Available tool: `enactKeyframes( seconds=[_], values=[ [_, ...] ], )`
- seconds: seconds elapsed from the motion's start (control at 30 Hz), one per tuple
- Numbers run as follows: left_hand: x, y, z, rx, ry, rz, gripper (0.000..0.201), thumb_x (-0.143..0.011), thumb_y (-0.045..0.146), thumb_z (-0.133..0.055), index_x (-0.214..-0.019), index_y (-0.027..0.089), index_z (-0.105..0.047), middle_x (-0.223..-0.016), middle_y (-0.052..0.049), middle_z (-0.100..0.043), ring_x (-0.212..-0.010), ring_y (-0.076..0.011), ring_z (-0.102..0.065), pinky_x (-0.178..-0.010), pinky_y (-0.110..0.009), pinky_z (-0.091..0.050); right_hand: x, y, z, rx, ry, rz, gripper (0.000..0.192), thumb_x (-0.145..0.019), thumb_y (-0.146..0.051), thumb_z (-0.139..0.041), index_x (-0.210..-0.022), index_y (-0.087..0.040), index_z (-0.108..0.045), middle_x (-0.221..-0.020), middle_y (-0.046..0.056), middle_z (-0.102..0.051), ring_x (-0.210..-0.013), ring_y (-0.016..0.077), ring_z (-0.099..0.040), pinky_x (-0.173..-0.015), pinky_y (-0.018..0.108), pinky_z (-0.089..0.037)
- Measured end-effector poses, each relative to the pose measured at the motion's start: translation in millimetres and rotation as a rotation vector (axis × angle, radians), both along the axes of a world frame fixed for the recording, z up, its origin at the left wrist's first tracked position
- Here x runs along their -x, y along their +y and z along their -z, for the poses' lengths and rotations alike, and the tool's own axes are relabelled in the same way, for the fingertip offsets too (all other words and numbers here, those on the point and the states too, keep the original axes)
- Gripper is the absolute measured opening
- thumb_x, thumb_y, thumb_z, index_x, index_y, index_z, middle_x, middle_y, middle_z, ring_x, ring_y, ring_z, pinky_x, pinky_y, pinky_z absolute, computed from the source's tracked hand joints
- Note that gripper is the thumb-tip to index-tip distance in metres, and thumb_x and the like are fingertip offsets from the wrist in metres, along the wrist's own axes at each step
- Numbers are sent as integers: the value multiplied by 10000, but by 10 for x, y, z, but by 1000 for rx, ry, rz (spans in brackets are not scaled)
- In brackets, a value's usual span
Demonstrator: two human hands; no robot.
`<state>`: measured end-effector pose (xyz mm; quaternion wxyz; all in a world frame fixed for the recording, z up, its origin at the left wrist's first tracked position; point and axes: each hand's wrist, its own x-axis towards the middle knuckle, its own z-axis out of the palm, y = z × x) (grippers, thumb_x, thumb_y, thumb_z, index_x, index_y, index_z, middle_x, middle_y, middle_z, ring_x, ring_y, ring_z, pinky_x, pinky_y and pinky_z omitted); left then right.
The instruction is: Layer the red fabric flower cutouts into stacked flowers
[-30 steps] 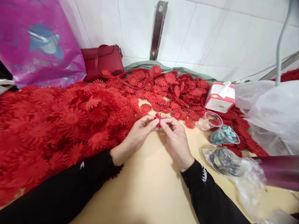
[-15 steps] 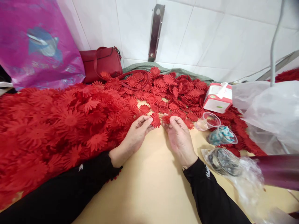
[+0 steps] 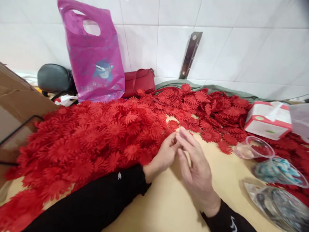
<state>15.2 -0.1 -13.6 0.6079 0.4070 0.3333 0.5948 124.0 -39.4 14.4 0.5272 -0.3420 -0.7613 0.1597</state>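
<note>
My left hand [image 3: 166, 153] has thumb and fingers pinched together over the table. What it pinches, if anything, is hidden behind my other hand. My right hand [image 3: 196, 162] lies against those fingertips, its fingers stretched out and its thumb apart, with nothing visible in it. A large heap of red daisy-shaped fabric flowers [image 3: 116, 129] spreads left of and behind both hands. Single red flowers [image 3: 225, 147] lie to the right, near my right hand. Pale tabletop [image 3: 149, 206] shows beneath my wrists.
On the right stand a tissue box [image 3: 267, 124], an empty-looking clear cup [image 3: 263, 148], a cup of blue-white pieces [image 3: 277, 170] and a bagged spool-like roll [image 3: 285, 206]. A purple bag [image 3: 96, 54], red handbag [image 3: 140, 82] and black bag [image 3: 55, 79] line the wall. Cardboard [image 3: 21, 96] rises at left.
My view has swung left. The hands, apart before with a red flower in each, have come together at the fingertips. My right fingers have straightened, and its flower no longer shows.
</note>
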Motion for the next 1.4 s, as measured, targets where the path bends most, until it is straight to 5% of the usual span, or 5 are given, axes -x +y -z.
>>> enactKeyframes(
  seconds=[0.2, 0.4, 0.67, 1.0, 1.4],
  values=[
    [-23, 36, -42, 93, -127, 72, 355, -797, 480, -853, -856, 185, -664, -846, 8, -624, -808, -128, -590, -854, -298, -519, -229, 195, 163, 32, 118, 370, 249, -952, -296, -697, -1199, -264, -686, -1239, 107, -643, -1235, 285, -601, -1094, 539, -481],
    [4, 46, -14, 83, -124, 111, 317, -783, 438, -878, -864, 179, -713, -884, -4, -662, -860, -135, -606, -889, -296, -501, -220, 271, 257, 408, 382, 176, 166, -951, -398, -705, -960, -232, -709, -1034, 60, -693, -1015, 231, -661, -973, 455, -526],
    [7, 53, -21, 78, -33, 118, 262, -796, 368, -876, -921, 175, -752, -938, -20, -710, -869, -136, -631, -890, -294, -506, -222, 329, 361, 613, 676, 56, 218, -917, -442, -739, -908, -240, -660, -1009, 22, -673, -956, 187, -641, -899, 363, -539],
    [-7, 23, -102, 208, -131, 116, 301, -752, 349, -916, -858, 181, -690, -854, 25, -687, -791, -101, -629, -825, -252, -516, -241, 353, 340, 649, 788, -93, 189, -873, -383, -784, -831, -242, -665, -1107, 13, -620, -1002, 177, -611, -913, 333, -511],
    [0, 62, -30, 211, -202, -63, 399, -722, 370, -925, -879, 198, -601, -852, 62, -656, -783, -85, -649, -919, -316, -586, -436, 518, 310, 696, 1194, -62, 269, -795, -310, -867, -845, -249, -610, -889, -66, -668, -877, 131, -689, -864, 311, -546]
  ],
)
